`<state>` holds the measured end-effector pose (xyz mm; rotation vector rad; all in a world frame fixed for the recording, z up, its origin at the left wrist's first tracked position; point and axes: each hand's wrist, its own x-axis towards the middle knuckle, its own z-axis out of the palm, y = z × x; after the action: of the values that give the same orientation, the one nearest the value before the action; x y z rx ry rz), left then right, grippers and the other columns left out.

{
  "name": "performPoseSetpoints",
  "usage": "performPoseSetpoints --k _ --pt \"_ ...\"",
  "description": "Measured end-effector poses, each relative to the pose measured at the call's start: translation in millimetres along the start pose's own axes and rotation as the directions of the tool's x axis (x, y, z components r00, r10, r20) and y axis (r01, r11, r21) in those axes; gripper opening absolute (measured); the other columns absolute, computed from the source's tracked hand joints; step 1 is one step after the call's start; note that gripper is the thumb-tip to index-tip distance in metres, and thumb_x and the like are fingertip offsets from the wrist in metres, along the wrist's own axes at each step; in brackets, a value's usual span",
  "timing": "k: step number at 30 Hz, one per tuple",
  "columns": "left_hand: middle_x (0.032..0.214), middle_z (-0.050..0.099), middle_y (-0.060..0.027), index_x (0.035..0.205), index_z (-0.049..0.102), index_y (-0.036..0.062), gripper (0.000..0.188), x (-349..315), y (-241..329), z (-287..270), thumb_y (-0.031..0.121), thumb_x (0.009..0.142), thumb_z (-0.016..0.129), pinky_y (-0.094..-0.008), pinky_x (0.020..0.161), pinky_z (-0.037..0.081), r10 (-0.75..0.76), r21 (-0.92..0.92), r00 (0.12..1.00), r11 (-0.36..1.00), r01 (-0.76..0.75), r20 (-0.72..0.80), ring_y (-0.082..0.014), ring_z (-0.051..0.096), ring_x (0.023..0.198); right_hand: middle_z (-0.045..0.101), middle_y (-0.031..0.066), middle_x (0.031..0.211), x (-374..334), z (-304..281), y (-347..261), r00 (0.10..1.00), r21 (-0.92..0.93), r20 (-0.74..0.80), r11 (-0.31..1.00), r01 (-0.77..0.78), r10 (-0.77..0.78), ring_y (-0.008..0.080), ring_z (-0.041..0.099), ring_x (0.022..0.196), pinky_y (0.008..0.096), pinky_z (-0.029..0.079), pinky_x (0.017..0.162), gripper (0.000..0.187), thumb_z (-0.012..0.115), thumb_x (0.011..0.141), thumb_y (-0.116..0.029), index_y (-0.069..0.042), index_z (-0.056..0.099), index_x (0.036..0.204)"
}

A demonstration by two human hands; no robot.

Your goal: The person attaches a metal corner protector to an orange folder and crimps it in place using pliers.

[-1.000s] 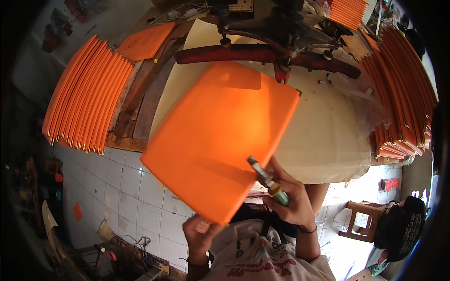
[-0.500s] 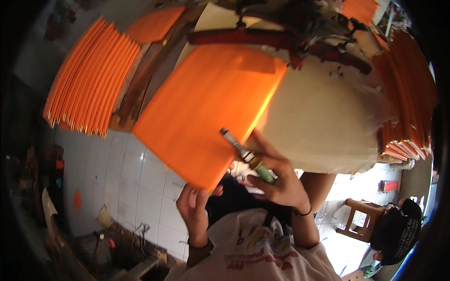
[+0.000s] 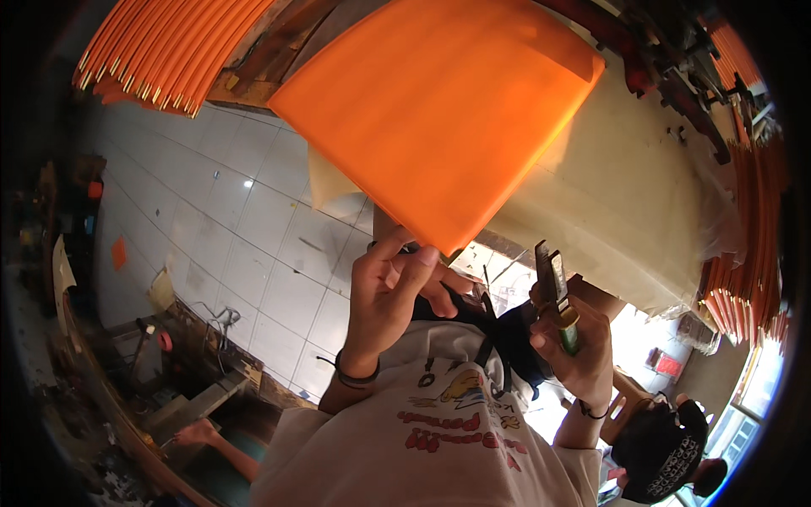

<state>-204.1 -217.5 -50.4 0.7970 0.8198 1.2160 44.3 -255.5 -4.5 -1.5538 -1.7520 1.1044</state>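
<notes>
A large orange sheet (image 3: 439, 110) fills the upper middle of the view, slanting down to a corner just above my left hand (image 3: 389, 296). That hand pinches the sheet's lower corner between thumb and fingers and wears a dark band on the wrist. My right hand (image 3: 579, 351) is lower right, apart from the sheet, gripping a green-handled cutter (image 3: 557, 296) with its metal blade pointing up. Under both hands is my pale printed shirt.
A cream-covered table (image 3: 625, 220) lies behind the sheet. Stacks of orange sheets stand at upper left (image 3: 169, 51) and along the right rim (image 3: 743, 279). White floor tiles (image 3: 236, 245) are at left. A person in a black cap (image 3: 667, 448) sits lower right; another person's hand (image 3: 198, 433) shows lower left.
The orange sheet has risen higher in view. My left hand came up from below to its lower corner. My right hand with the cutter drew away from the sheet, down and to the right.
</notes>
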Motion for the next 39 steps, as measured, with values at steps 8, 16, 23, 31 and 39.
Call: performPoseSetpoints --k 8,16,23,31,39 --pt "0.101 0.07 -0.0221 0.127 0.049 -0.0068 0.037 -5 13 10 0.009 0.095 0.058 -0.0271 0.05 0.057 -0.02 0.121 1.0 0.992 0.021 -0.01 -0.0251 0.072 0.069 0.059 0.0121 0.067 10 -21 -19 0.971 -0.169 0.18 0.977 -0.128 0.158 0.0244 0.056 0.06 0.0346 0.043 0.058 0.021 0.074 0.082 -0.017 0.001 0.065 0.089" --pt "0.099 0.07 -0.0169 0.121 0.052 -0.0064 0.03 2 12 10 0.006 0.094 0.058 -0.0246 0.046 0.055 -0.069 0.029 0.997 0.997 0.07 -0.044 -0.0236 0.072 0.069 0.061 0.0147 0.075 12 -16 -9 0.981 -0.085 0.19 0.996 -0.023 0.039 0.0273 0.057 0.063 0.0351 0.045 0.063 0.021 0.073 0.082 -0.014 0.001 0.065 0.092" --pt "0.093 0.071 -0.0149 0.109 0.054 -0.0047 0.019 7 6 14 0.004 0.093 0.06 -0.02 0.042 0.048 0.052 0.242 0.997 0.97 -0.035 -0.063 -0.0177 0.072 0.069 0.059 0.0144 0.098 10 -3 -14 0.952 -0.223 0.296 0.964 0.142 -0.072 0.0313 0.058 0.088 0.0408 0.045 0.073 0.021 0.08 0.073 -0.013 -0.001 0.067 0.087" --pt "0.095 0.07 -0.0137 0.111 0.053 -0.0043 0.018 10 0 -6 0.007 0.097 0.054 -0.0195 0.046 0.048 0.134 0.183 0.988 0.972 -0.145 0.072 -0.0216 0.073 0.082 0.057 0.0209 0.122 7 18 7 0.886 0.278 0.44 0.96 0.024 -0.15 0.0304 0.063 0.095 0.0377 0.05 0.08 0.021 0.078 0.078 -0.011 0.001 0.065 0.087" --pt "0.106 0.067 -0.0189 0.11 0.052 -0.0063 0.019 10 3 -14 0.008 0.098 0.048 -0.0231 0.052 0.056 -0.031 0.227 0.994 0.974 0.007 0.105 -0.0273 0.07 0.095 0.061 0.022 0.108 11 16 -3 0.913 0.13 0.402 0.991 0.017 -0.068 0.0348 0.063 0.083 0.0382 0.051 0.072 0.021 0.074 0.077 -0.008 0.001 0.063 0.092"
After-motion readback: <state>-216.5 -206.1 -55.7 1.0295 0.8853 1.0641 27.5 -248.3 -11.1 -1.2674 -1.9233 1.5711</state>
